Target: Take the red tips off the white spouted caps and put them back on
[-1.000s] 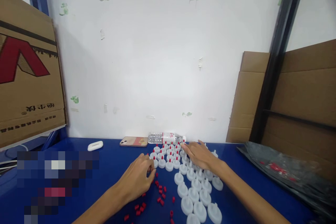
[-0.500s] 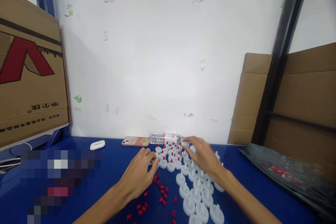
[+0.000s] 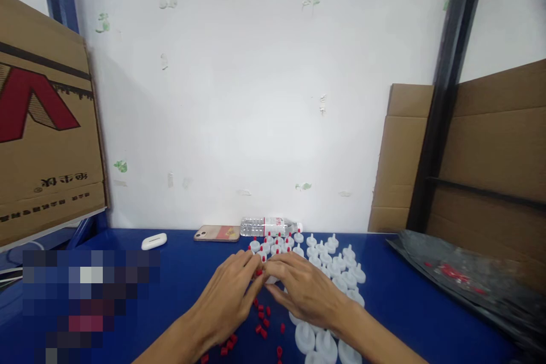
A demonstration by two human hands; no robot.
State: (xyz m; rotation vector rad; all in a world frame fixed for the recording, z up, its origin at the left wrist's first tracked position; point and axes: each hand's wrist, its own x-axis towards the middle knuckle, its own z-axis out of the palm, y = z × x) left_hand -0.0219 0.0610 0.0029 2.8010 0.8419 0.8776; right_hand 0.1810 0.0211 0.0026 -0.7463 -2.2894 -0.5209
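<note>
My left hand [image 3: 230, 287] and my right hand [image 3: 301, 284] meet above the middle of the table. A small red cap [image 3: 259, 273] shows between my left fingertips, which are closed in a pinch. My right fingers are closed round a white spouted lid [image 3: 271, 279], mostly hidden by the fingers. Just beyond my hands stand several white lids with red caps on their spouts [image 3: 279, 243]. Bare white spouted lids [image 3: 326, 346] spread in rows to the right and below my right hand. Loose red caps [image 3: 262, 314] lie scattered beneath and between my wrists.
At the wall lie a clear plastic bottle [image 3: 252, 226] and a phone [image 3: 217, 233]. A white earbud case [image 3: 154, 240] rests further left. A grey plastic bag [image 3: 460, 284] with red pieces lies at right. Cardboard boxes [image 3: 46, 125] flank the blue table [image 3: 140, 290].
My right hand has come back leftward from the far lids and now holds a white lid. My left hand has shifted slightly right, so the two hands meet.
</note>
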